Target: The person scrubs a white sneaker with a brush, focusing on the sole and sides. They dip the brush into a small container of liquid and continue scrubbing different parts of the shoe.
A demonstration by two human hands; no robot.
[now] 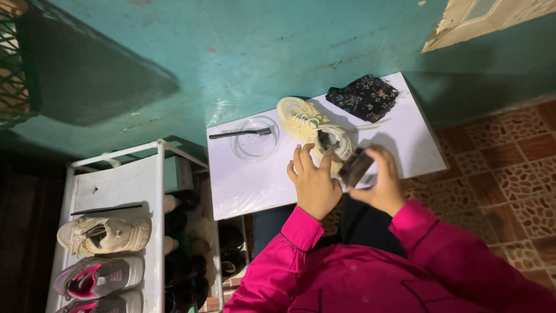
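Note:
A cream lace-up sneaker [305, 123] lies on a white table top [249, 182]. My left hand [314, 182] rests on the heel end of the sneaker, fingers spread over it. My right hand [382, 184] grips a dark rectangular brush [355, 167] right beside the sneaker's heel. Both arms wear bright pink sleeves.
A clear glass bowl [255, 139] with a thin dark brush [239, 133] laid across it sits left of the sneaker. A dark flowered cloth [364, 95] lies at the table's far corner. A white shoe rack [119, 191] with several shoes stands to the left. Teal wall behind, patterned floor tiles at right.

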